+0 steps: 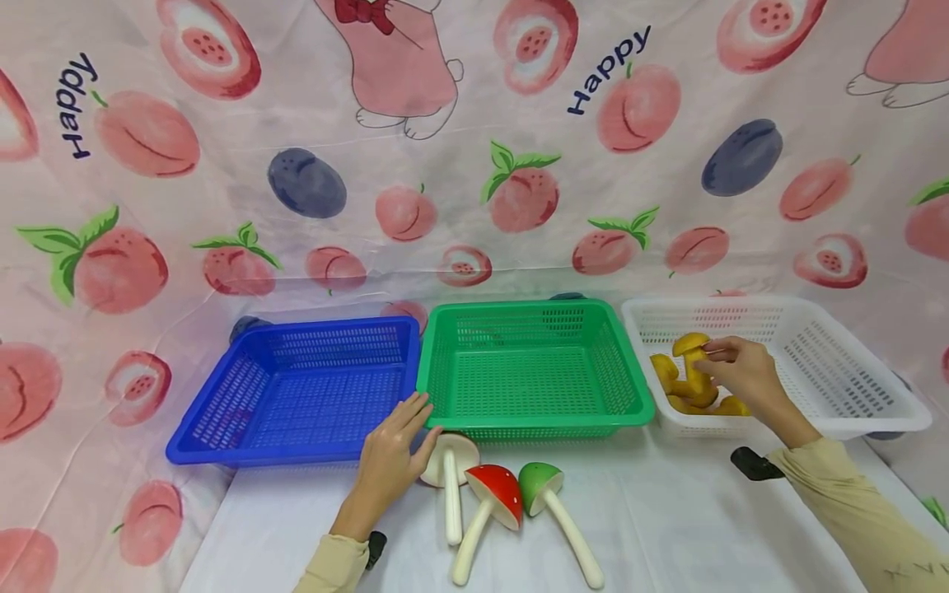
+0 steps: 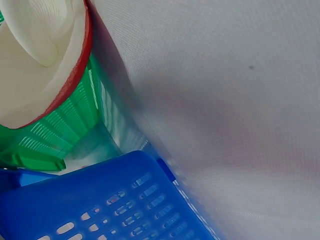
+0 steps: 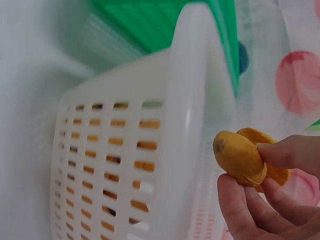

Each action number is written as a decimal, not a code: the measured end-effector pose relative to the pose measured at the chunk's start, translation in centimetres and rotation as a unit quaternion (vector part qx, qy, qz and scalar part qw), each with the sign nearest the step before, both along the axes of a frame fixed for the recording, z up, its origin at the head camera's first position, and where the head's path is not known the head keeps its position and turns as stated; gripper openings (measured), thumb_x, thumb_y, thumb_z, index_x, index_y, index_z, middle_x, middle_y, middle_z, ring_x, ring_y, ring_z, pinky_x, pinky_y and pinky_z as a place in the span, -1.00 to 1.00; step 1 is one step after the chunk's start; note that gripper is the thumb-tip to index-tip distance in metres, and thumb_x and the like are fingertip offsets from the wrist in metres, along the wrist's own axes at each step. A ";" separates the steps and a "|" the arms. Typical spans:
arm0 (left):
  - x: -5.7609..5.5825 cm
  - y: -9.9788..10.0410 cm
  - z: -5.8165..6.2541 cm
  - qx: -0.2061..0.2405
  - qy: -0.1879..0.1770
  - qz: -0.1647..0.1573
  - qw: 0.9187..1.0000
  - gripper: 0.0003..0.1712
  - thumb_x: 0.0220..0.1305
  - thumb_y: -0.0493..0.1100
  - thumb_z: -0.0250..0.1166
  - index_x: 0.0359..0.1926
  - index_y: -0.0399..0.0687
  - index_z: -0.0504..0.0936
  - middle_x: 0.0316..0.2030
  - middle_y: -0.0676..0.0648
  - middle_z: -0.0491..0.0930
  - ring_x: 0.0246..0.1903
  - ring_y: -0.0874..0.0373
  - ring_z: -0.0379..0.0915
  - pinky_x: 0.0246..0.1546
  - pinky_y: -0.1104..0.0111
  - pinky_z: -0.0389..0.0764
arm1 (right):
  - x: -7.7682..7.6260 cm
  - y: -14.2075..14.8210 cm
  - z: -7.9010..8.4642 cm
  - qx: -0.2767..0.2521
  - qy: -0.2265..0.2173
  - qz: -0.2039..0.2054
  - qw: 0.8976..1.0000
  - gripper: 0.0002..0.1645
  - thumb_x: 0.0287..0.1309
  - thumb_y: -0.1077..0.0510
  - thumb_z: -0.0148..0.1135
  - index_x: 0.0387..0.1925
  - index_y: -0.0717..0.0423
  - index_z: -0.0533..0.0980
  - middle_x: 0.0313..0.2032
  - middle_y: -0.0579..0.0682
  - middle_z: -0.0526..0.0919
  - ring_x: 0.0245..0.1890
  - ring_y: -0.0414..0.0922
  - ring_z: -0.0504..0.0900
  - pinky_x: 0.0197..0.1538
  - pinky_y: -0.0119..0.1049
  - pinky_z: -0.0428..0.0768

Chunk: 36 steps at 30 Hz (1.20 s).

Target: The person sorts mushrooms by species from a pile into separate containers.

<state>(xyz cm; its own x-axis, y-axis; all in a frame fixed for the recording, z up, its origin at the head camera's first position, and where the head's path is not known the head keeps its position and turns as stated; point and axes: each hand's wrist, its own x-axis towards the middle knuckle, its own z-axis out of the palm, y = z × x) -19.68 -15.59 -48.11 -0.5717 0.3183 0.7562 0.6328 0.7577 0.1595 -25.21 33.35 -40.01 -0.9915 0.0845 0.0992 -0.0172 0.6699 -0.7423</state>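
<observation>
My right hand [image 1: 749, 380] pinches a yellow toy mushroom [image 1: 697, 371] between thumb and fingers, over the left part of the white basket [image 1: 838, 424]. In the right wrist view, the mushroom's rounded stem end [image 3: 239, 154] faces the camera. Several other yellow pieces [image 1: 685, 406] lie beneath it in that basket. My left hand [image 1: 393, 457] has its fingers extended at the near corner where the blue basket [image 1: 296, 455] meets the green basket [image 1: 534, 422]; contact is unclear. Beside its thumb lies an upturned mushroom [image 1: 451, 494], whose red-edged pale underside [image 2: 30, 90] fills a corner of the left wrist view.
A red-capped mushroom [image 1: 495, 494] and a green-capped mushroom [image 1: 543, 486] lie on the white tablecloth [image 1: 682, 527], stems toward me. The three baskets stand in a row against a fruit-printed cloth [image 1: 445, 165].
</observation>
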 end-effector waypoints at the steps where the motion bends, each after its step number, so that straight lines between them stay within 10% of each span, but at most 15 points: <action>1: 0.0 0.0 0.0 0.000 0.000 0.000 1.000 -0.59 0.08 -0.16 0.37 -0.08 -0.36 0.66 0.00 -0.26 0.58 0.06 -0.14 0.49 0.09 0.08 0.49 | -0.2 0.1 -0.1 0.001 -0.004 -0.002 1.000 -0.42 0.18 0.09 0.24 0.03 0.50 0.37 -0.16 0.38 0.57 -0.49 -0.02 0.65 -0.47 -0.39 0.63; 24: 0.2 0.3 0.3 -0.003 -0.008 -0.004 1.000 -0.58 0.11 -0.15 0.36 -0.06 -0.36 0.65 0.01 -0.26 0.58 0.08 -0.13 0.47 0.11 0.08 0.48 | -2.8 2.3 -3.8 0.086 -0.036 -0.059 0.994 -0.71 0.08 0.28 0.21 -0.32 0.55 0.52 -0.49 0.30 0.61 -0.53 0.03 0.57 -0.58 -0.31 0.56; 36: 0.1 0.0 0.1 -0.002 -0.009 0.000 1.000 -0.59 0.10 -0.16 0.36 -0.06 -0.36 0.65 0.01 -0.26 0.58 0.09 -0.13 0.47 0.11 0.09 0.48 | -2.5 1.8 -3.0 0.130 -0.017 0.022 0.991 -0.63 0.09 0.24 0.21 -0.21 0.55 0.50 -0.30 0.40 0.59 -0.37 0.18 0.54 -0.47 -0.22 0.58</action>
<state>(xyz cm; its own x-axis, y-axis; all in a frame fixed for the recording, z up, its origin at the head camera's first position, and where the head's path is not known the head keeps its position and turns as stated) -19.57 -15.64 -47.96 -0.5854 0.3212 0.7444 0.6302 0.7579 0.1687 -27.67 35.13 -43.05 -0.9967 0.0171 0.0788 -0.0287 0.8379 -0.5451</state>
